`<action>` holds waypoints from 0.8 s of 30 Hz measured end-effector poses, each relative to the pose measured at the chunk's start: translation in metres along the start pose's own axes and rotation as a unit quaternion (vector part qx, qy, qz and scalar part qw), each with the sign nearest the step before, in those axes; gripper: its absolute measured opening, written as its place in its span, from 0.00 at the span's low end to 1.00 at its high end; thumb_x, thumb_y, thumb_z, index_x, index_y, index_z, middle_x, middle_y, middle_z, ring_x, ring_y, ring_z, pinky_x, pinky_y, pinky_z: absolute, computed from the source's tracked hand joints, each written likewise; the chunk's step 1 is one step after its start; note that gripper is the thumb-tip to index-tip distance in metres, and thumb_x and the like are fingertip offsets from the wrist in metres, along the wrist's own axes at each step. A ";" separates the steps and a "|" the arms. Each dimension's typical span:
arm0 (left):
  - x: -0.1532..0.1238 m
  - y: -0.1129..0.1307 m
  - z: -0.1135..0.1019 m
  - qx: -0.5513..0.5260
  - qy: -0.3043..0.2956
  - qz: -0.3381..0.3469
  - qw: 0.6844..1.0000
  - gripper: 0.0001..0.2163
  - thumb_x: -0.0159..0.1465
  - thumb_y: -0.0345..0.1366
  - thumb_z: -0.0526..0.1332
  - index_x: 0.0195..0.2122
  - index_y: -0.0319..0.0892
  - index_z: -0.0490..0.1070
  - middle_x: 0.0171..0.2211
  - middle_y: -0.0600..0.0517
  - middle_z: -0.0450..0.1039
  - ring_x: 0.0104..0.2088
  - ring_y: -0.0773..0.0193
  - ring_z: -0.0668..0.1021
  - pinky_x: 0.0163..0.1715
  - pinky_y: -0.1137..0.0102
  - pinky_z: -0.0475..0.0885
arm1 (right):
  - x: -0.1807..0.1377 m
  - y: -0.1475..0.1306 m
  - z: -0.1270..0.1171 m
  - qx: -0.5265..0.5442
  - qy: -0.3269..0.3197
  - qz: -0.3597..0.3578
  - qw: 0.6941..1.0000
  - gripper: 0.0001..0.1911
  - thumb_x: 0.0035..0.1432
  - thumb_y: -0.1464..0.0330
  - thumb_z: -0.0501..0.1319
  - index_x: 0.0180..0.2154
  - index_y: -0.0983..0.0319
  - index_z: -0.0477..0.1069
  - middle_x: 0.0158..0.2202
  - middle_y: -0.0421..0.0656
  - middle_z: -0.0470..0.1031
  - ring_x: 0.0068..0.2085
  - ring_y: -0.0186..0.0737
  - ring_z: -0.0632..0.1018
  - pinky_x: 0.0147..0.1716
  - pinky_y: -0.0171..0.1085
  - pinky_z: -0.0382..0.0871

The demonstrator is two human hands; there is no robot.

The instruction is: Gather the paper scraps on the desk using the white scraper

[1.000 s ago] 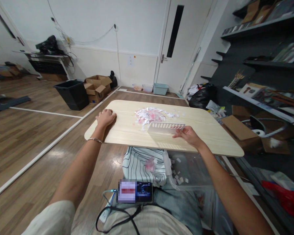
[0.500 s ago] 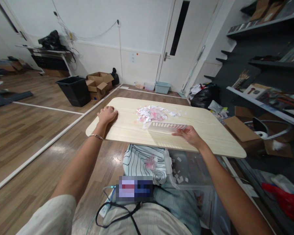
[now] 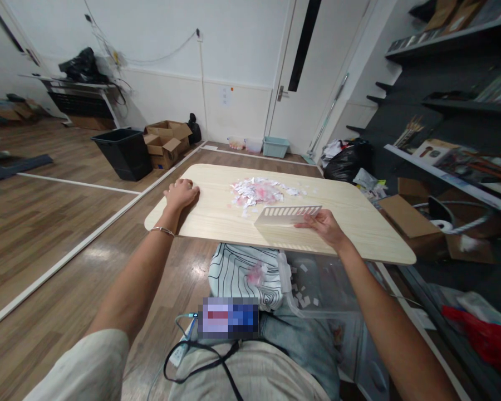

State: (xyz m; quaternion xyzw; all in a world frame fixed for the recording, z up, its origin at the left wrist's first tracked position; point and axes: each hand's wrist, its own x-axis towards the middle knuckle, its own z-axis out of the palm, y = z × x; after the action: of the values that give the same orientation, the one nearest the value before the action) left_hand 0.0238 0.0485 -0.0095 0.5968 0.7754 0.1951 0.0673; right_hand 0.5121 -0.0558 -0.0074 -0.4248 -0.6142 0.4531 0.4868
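A light wooden tabletop (image 3: 350,223) lies across my lap. A heap of small white and pink paper scraps (image 3: 256,192) sits near its middle. My right hand (image 3: 323,225) holds a translucent plastic panel with a row of slots (image 3: 286,216) by its right end, standing it on the table just in front of the scraps. My left hand (image 3: 181,195) rests fingers-curled on the table's left edge, holding nothing. Below the table a clear plastic bin (image 3: 317,289) holds several paper scraps.
A black bin (image 3: 123,153) and open cardboard boxes (image 3: 167,142) stand on the wood floor at the left. Black bags (image 3: 346,161), a cardboard box (image 3: 407,217) and dark shelving (image 3: 459,106) crowd the right. A white door (image 3: 313,72) is behind the table.
My right hand has tipped the slotted panel a little more upright and shifted it slightly right. The left hand stays on the table edge. The view has shifted a little.
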 end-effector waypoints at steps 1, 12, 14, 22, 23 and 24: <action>0.000 0.000 0.000 0.003 -0.001 0.000 1.000 0.32 0.75 0.50 0.53 0.74 0.43 0.80 0.81 0.30 0.71 0.77 0.25 0.74 0.76 0.31 0.67 | -0.001 0.000 -0.004 -0.001 0.004 0.001 1.000 0.36 0.44 0.35 0.89 0.35 0.59 0.90 0.37 0.42 0.90 0.37 0.50 0.93 0.51 0.60 0.99; 0.001 -0.002 0.001 0.001 0.003 0.001 1.000 0.31 0.75 0.49 0.55 0.74 0.45 0.81 0.81 0.30 0.71 0.77 0.25 0.75 0.76 0.32 0.68 | -0.020 -0.006 -0.073 -0.005 0.109 -0.019 0.994 0.35 0.43 0.40 0.91 0.30 0.57 0.80 0.30 0.39 0.83 0.28 0.40 0.85 0.31 0.47 0.95; 0.002 -0.002 0.001 0.003 0.000 0.001 1.000 0.32 0.76 0.49 0.54 0.74 0.44 0.81 0.82 0.30 0.71 0.77 0.25 0.74 0.77 0.32 0.68 | -0.021 -0.005 -0.075 0.016 0.123 -0.026 0.992 0.34 0.43 0.41 0.91 0.31 0.56 0.80 0.34 0.41 0.87 0.33 0.43 0.88 0.31 0.46 0.95; 0.005 -0.003 0.003 0.001 0.002 0.003 1.000 0.32 0.76 0.49 0.53 0.74 0.42 0.81 0.81 0.29 0.72 0.77 0.23 0.74 0.75 0.29 0.68 | -0.017 -0.002 -0.064 0.024 0.107 0.001 0.994 0.34 0.42 0.42 0.92 0.31 0.57 0.80 0.35 0.40 0.86 0.35 0.43 0.88 0.37 0.51 0.97; 0.005 -0.003 0.003 0.003 0.000 0.002 1.000 0.32 0.76 0.49 0.53 0.74 0.42 0.80 0.81 0.28 0.71 0.77 0.24 0.74 0.75 0.29 0.68 | -0.017 -0.003 -0.065 0.022 0.111 0.008 0.994 0.34 0.40 0.42 0.92 0.31 0.57 0.81 0.36 0.40 0.86 0.35 0.42 0.88 0.36 0.49 0.97; 0.005 -0.003 0.003 0.004 -0.001 0.003 1.000 0.32 0.76 0.49 0.53 0.74 0.41 0.80 0.81 0.28 0.71 0.77 0.24 0.74 0.76 0.29 0.68 | -0.018 -0.003 -0.066 0.021 0.117 0.015 0.993 0.35 0.39 0.42 0.92 0.32 0.57 0.81 0.36 0.41 0.86 0.36 0.43 0.88 0.34 0.47 0.96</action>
State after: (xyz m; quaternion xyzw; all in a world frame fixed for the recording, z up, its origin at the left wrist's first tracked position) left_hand 0.0212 0.0535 -0.0128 0.5993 0.7746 0.1912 0.0650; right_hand 0.5793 -0.0640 -0.0008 -0.4738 -0.5374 0.4202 0.5570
